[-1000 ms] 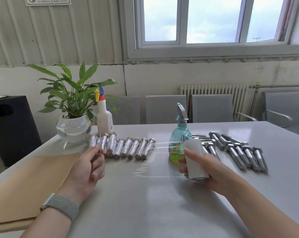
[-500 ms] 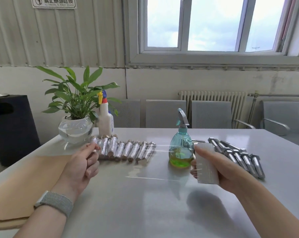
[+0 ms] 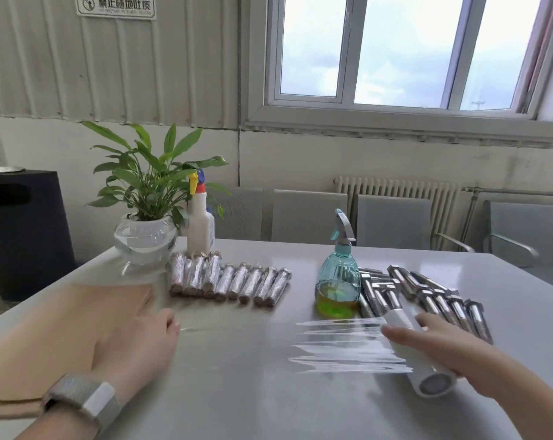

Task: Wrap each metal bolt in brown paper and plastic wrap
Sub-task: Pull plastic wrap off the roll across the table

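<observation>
Now we hold the roll [image 3: 418,350] with our right hand [image 3: 440,344], fingers curled round it | left hand [image 3: 141,344] pinches the film [image 3: 341,347] end | bolts [image 3: 427,296] beside | table [image 3: 268,401]

Shiny metal bolts [image 3: 440,300], clear glossy plastic wrap [image 3: 341,347], matt brown paper [image 3: 62,331]

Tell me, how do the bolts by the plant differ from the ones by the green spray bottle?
The wrapped bolts near the plant are covered in crinkled shiny wrap with brown paper at their ends; the bare bolts beside the green spray bottle show smooth metal shafts and hex heads. The wrapped bolts lie in a tidy side-by-side row; the bare bolts lie looser, some overlapping. Both groups rest on the grey table.
</observation>
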Action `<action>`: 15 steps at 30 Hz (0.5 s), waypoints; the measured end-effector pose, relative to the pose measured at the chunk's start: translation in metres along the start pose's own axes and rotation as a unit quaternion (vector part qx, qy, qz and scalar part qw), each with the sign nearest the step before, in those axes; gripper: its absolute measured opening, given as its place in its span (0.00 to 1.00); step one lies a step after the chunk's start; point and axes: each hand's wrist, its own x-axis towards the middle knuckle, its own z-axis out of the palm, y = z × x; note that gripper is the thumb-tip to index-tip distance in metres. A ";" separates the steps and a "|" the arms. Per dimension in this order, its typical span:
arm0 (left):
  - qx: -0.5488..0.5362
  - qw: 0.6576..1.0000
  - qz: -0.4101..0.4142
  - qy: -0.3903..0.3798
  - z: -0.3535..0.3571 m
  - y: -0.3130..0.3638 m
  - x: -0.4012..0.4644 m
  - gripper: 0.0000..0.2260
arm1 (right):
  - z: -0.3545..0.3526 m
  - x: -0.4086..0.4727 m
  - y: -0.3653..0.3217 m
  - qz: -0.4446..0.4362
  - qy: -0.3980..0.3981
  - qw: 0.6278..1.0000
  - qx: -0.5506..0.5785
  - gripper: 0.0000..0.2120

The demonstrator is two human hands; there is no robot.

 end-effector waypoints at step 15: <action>0.057 0.994 0.065 0.073 0.013 0.005 -0.018 0.09 | 0.001 0.015 0.004 0.008 0.056 0.974 -0.220 0.17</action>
